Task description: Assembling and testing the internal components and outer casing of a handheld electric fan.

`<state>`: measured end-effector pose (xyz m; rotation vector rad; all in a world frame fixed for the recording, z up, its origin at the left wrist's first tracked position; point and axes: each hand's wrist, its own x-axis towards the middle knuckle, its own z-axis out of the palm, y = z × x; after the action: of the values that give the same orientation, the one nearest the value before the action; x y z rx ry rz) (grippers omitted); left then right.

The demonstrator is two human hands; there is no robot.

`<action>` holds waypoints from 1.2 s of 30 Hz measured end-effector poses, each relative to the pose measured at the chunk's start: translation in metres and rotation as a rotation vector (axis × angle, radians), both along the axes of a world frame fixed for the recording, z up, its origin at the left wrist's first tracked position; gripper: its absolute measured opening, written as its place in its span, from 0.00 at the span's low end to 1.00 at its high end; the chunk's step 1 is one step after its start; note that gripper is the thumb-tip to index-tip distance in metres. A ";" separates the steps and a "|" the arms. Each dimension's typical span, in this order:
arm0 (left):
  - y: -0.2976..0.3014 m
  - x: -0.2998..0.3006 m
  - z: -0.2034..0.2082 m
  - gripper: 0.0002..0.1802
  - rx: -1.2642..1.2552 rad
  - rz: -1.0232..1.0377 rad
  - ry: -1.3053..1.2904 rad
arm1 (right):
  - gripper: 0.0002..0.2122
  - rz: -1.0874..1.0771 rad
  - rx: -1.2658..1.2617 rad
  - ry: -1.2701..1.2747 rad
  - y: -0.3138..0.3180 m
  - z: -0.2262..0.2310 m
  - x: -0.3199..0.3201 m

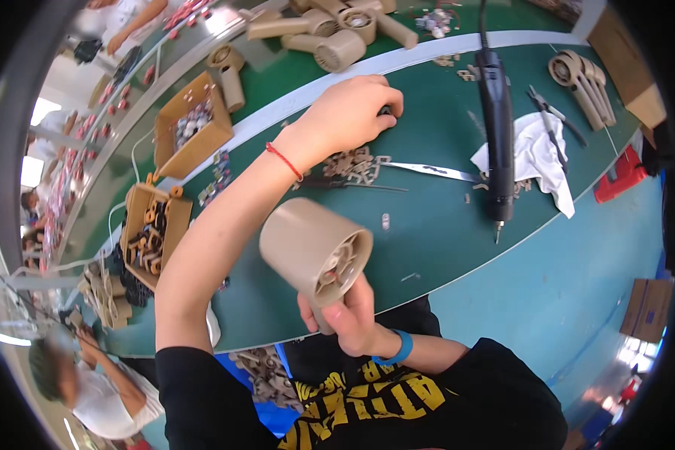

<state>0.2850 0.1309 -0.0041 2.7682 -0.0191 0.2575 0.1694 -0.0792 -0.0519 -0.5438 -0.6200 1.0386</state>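
Observation:
My right hand [349, 315] grips the handle of a beige hair-dryer housing [311, 251], held over the near edge of the green table with its open round end facing right. My left hand [352, 112] reaches far across the table, fingers closed over a small dark part that is mostly hidden. Just below that hand lies a heap of small beige plastic pieces [352, 163] and a thin metal blade [431, 171].
A black electric screwdriver [496, 127] hangs over the table beside a white cloth [536, 154] and pliers [549, 112]. Cardboard boxes of parts [189, 124] [150, 229] stand at the left. More beige housings [337, 34] [583, 86] lie farther back. Another person [90, 382] works at lower left.

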 end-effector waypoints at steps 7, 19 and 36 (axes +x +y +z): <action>0.010 -0.074 0.016 0.08 0.024 -0.042 -0.037 | 0.22 -0.175 -0.176 -0.117 0.015 0.014 0.000; -0.067 -0.263 0.060 0.41 -0.789 0.343 -0.160 | 0.15 0.041 -0.265 -0.200 0.019 0.036 -0.031; -0.118 -0.327 0.032 0.36 -1.086 0.704 -0.747 | 0.18 0.370 -0.297 -0.403 0.030 0.054 -0.086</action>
<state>-0.0420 0.0125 0.0276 1.4021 0.6823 1.0747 0.0832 -0.0488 0.0021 -0.9365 -0.9528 1.3963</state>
